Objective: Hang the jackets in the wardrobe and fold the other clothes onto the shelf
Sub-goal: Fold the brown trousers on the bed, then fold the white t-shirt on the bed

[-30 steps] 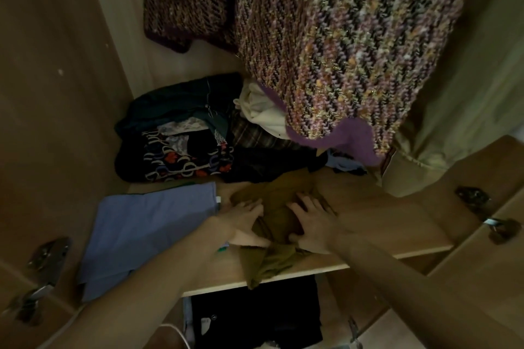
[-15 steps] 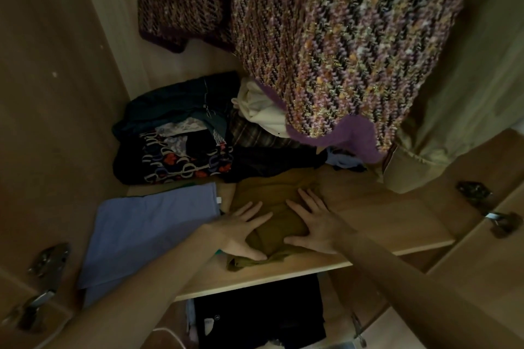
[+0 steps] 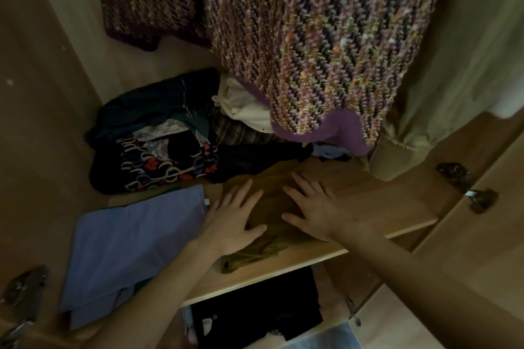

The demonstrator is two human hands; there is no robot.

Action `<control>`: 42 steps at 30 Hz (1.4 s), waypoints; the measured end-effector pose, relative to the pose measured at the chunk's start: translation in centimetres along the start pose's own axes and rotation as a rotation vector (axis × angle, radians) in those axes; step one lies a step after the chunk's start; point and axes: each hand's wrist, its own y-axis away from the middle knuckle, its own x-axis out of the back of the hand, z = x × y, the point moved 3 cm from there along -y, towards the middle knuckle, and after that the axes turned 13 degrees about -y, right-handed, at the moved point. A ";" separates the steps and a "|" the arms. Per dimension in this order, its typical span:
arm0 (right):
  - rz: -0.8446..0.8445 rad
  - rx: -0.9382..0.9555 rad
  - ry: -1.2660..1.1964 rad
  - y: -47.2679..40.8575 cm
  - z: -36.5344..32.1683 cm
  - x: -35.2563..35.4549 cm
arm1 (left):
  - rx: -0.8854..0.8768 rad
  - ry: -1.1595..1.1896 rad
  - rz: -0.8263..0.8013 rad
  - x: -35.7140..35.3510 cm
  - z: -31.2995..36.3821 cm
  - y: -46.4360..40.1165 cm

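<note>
Head view: tweed jacket [image 3: 326, 45] hangs at 12 o'clock; left hand [image 3: 231, 222] and right hand [image 3: 314, 211] press flat, fingers spread, on olive garment [image 3: 272, 224], apparently folded, on shelf [image 3: 377, 201]; blue garment [image 3: 127, 246] at 9 o'clock.

A light wooden shelf [image 3: 368, 201] inside the wardrobe carries the clothes; its pale front edge runs from the lower left up toward the right. At the left end, reaching the front edge, lies a folded pale blue garment [image 3: 127, 246]. Just right of it, near the front edge and about midway along, lies an olive-brown garment [image 3: 269, 215], with one crumpled corner touching the front edge. Along the back of the shelf sits a heap of dark clothes: a black piece with a ring-and-red pattern [image 3: 158, 167] at the back left, a dark teal piece [image 3: 147, 105] behind it, and a cream cloth [image 3: 241, 105] further right. The right end of the shelf is bare wood.
</note>
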 end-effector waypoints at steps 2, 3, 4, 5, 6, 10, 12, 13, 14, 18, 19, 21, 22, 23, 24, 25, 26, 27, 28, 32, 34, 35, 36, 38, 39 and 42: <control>0.015 -0.021 -0.009 0.6 0.0 0.6 | 0.014 -0.035 0.049 0.8 0.6 0.0; 0.020 -0.045 -0.020 1.0 0.0 0.8 | 0.021 -0.040 0.064 1.3 1.0 -0.1; 0.033 -0.070 -0.030 1.4 0.0 1.0 | 0.030 -0.036 0.077 1.6 1.4 -0.3; 0.053 -0.097 -0.036 1.9 0.1 1.2 | 0.041 -0.028 0.088 2.0 1.9 -0.4; 0.077 -0.123 -0.037 2.5 0.0 1.4 | 0.049 -0.025 0.102 2.3 2.5 -0.6; 0.123 -0.227 -0.047 6.0 0.5 2.4 | 0.029 -0.044 0.199 3.5 5.9 -0.6; 0.145 -0.257 -0.038 8.0 1.0 3.1 | -0.006 -0.032 0.229 4.0 8.2 -0.5; 0.154 -0.279 -0.034 9.1 1.4 3.4 | -0.032 -0.027 0.235 4.2 9.4 -0.5; 0.166 -0.305 -0.027 10.1 1.8 3.9 | -0.061 -0.025 0.238 4.5 10.6 -0.5; 0.256 -0.418 -0.044 14.9 3.1 5.9 | -0.164 -0.033 0.228 4.9 15.1 -0.4; 0.268 -0.440 -0.060 16.2 3.4 6.4 | -0.189 -0.038 0.227 4.9 16.3 -0.4; 0.276 -0.480 -0.082 19.3 4.0 7.1 | -0.237 -0.044 0.228 5.0 18.9 -0.1; 0.283 -0.501 -0.079 20.9 4.2 7.5 | -0.262 -0.042 0.232 5.0 20.3 0.1; 0.290 -0.531 -0.071 22.6 4.6 7.7 | -0.287 -0.036 0.237 5.2 21.8 0.4; 0.296 -0.566 -0.064 24.4 4.9 8.0 | -0.311 -0.027 0.241 5.3 23.4 0.7; 0.301 -0.601 -0.057 26.1 5.3 8.2 | -0.332 -0.013 0.242 5.5 25.0 1.0; 0.307 -0.629 -0.045 28.0 5.6 8.3 | -0.351 0.005 0.236 5.7 26.7 1.5; 0.314 -0.651 -0.024 29.9 5.9 8.5 | -0.372 0.023 0.232 5.7 28.4 2.0; 0.324 -0.672 -0.007 31.8 6.1 8.7 | -0.398 0.030 0.234 5.7 30.0 2.7; 0.396 -0.732 0.055 39.8 5.9 9.0 | -0.524 0.027 0.271 4.7 36.5 5.9; 0.450 -0.766 0.055 43.9 5.2 8.7 | -0.583 0.002 0.252 3.7 39.7 7.6; 0.471 -0.786 0.044 45.9 4.7 8.5 | -0.624 -0.014 0.268 3.4 41.4 8.7; 0.481 -0.811 0.031 48.0 4.4 8.3 | -0.668 -0.017 0.285 3.3 43.3 9.8; 0.509 -0.873 0.029 52.3 3.8 8.1 | -0.759 -0.003 0.282 3.5 47.2 12.3; 0.534 -0.905 0.031 54.5 3.6 8.1 | -0.806 -0.002 0.277 3.4 49.2 13.4; 0.595 -1.026 0.034 61.5 2.7 8.3 | -0.949 -0.014 0.285 3.5 55.1 17.0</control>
